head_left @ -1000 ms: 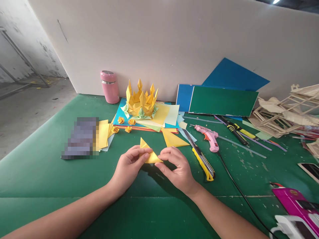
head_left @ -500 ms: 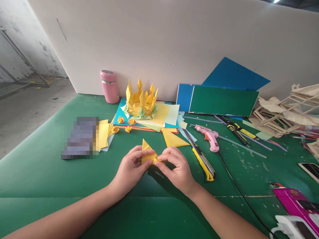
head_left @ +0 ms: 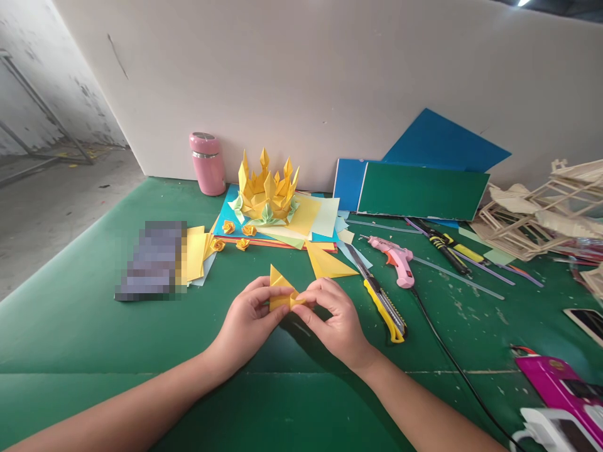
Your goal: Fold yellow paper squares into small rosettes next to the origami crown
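Note:
A small folded piece of yellow paper (head_left: 277,282) is held between both hands above the green table (head_left: 226,408). My left hand (head_left: 249,314) pinches its left part, fingers over the front and thumb below. At its right corner my right hand (head_left: 332,317) grips with thumb and index finger. One pointed tip of the paper stands up above my left fingers. Just behind the hands lies a flat yellow paper triangle (head_left: 330,260). Farther back, a yellow folded-paper crown (head_left: 268,198) with pale green leaves rests on stacked coloured sheets, several small yellow paper roses (head_left: 249,230) before it.
Right of my hands lie a yellow cutter (head_left: 384,311), a pink glue gun (head_left: 398,260) with a black cord, and a magenta case (head_left: 556,383). A pink flask (head_left: 208,164) stands behind. A blurred dark object (head_left: 155,260) lies left. Wooden stick frames (head_left: 518,213) are back right.
The folded yellow paper has shifted very slightly, its upright tip a little lower and to the right. Both hands keep their pinch on it.

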A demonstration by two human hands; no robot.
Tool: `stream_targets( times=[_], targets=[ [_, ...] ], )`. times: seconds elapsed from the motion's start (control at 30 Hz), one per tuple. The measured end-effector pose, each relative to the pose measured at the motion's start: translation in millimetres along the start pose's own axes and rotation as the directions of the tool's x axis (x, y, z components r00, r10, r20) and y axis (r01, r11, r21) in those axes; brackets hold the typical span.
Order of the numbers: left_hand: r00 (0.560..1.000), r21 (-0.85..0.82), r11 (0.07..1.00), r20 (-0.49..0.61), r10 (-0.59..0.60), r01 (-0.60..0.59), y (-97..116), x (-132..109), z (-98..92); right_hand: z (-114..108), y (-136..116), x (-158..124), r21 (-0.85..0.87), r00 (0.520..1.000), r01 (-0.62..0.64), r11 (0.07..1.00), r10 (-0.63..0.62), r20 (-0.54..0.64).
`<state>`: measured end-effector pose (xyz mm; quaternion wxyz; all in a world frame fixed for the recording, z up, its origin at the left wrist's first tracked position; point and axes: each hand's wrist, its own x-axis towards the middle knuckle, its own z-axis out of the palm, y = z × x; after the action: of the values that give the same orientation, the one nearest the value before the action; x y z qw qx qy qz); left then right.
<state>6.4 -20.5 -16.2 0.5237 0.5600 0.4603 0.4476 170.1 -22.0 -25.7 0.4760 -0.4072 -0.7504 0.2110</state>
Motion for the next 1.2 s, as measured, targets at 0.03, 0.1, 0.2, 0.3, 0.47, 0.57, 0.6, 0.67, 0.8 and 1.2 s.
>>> stream_targets(
  times=[0.03,0.1,0.2,0.3,0.47,0.57,0.6,0.67,0.8,1.2],
  targets=[
    [1.0,0.008,1.0,-0.007,0.003,-0.003,1.0,0.2,-0.5,-0.2,0.2,0.1,0.004,1.0,-0.001,1.0,0.001,-0.004],
    [0.999,0.044,0.999,-0.025,0.024,-0.022,2.6,0.6,-1.8,-0.4,1.0,0.4,0.011,1.0,-0.006,1.0,0.006,-0.006],
    [0.996,0.104,0.993,-0.061,0.07,-0.063,4.1,1.0,-3.5,-0.4,2.6,0.5,0.021,1.0,-0.018,1.0,0.018,-0.004],
    [0.995,0.119,0.991,-0.071,0.068,-0.059,4.4,0.9,-3.9,-0.1,3.3,0.1,0.027,1.0,-0.022,0.999,0.022,-0.009],
    [0.998,0.083,0.996,-0.059,0.035,-0.03,4.3,0.5,-3.1,0.2,1.5,0.2,0.017,1.0,0.006,1.0,-0.007,0.004],
    [0.998,0.092,0.995,-0.06,0.034,-0.028,3.2,0.1,-3.4,0.1,-0.1,0.7,0.011,1.0,0.005,1.0,-0.005,0.023],
    [0.998,0.102,0.994,-0.056,0.033,-0.027,2.5,0.0,-3.5,0.2,-0.5,0.8,0.008,1.0,0.002,1.0,-0.002,0.026],
    [0.999,0.125,0.992,-0.042,0.034,-0.029,0.7,-0.3,-3.7,0.8,-1.1,1.0,0.005,0.999,0.0,1.0,0.0,0.032],
    [0.999,0.143,0.988,-0.008,0.053,-0.051,-3.2,-0.1,-3.8,2.8,-1.7,1.0,0.003,1.0,-0.019,1.0,0.019,0.0],
    [1.0,0.059,0.998,-0.023,-0.017,0.018,-1.2,0.9,-3.6,4.6,-1.9,0.0,-0.033,0.999,-0.034,0.999,0.035,0.03]
  ],
)
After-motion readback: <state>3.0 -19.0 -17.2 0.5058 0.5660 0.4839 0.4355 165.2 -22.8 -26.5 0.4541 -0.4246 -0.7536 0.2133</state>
